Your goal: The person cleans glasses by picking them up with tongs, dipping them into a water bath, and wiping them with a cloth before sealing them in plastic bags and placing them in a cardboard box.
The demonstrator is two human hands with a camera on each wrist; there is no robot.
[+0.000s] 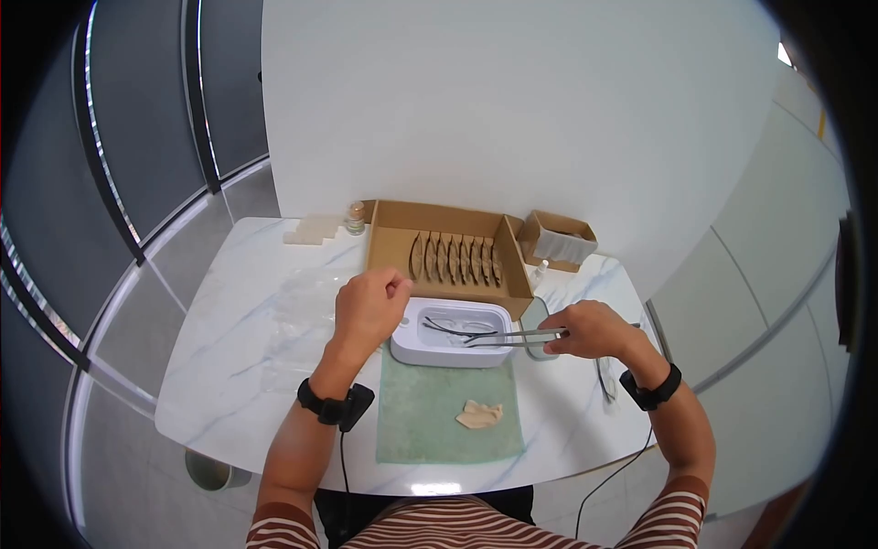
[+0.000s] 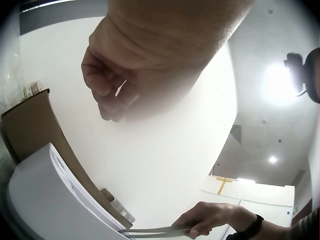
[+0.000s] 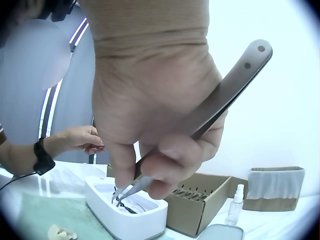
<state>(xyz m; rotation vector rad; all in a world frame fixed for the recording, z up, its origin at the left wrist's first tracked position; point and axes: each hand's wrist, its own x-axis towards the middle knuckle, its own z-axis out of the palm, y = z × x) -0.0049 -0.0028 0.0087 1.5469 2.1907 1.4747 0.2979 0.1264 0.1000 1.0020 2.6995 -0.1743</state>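
My right hand (image 1: 590, 329) holds long metal tweezers (image 3: 225, 97), which point left and down into a white tub-like cleaner (image 1: 439, 355). A pair of glasses (image 1: 446, 328) with dark, thin temples lies inside the tub. In the right wrist view the tweezer tips are right at a dark part of the glasses. My left hand (image 1: 368, 309) hovers by the tub's left end, fingers loosely curled, with nothing seen in it. Beneath the tub is a green cloth (image 1: 412, 430), with a crumpled beige cloth (image 1: 480, 414) lying on it.
Behind the tub stands a cardboard box (image 1: 389, 252) with several glasses in a row. To its right are a smaller box (image 1: 560, 240) and a spray bottle (image 3: 235, 205). A small jar (image 1: 355, 218) stands at the back left. Clear plastic (image 1: 306, 311) covers part of the left table.
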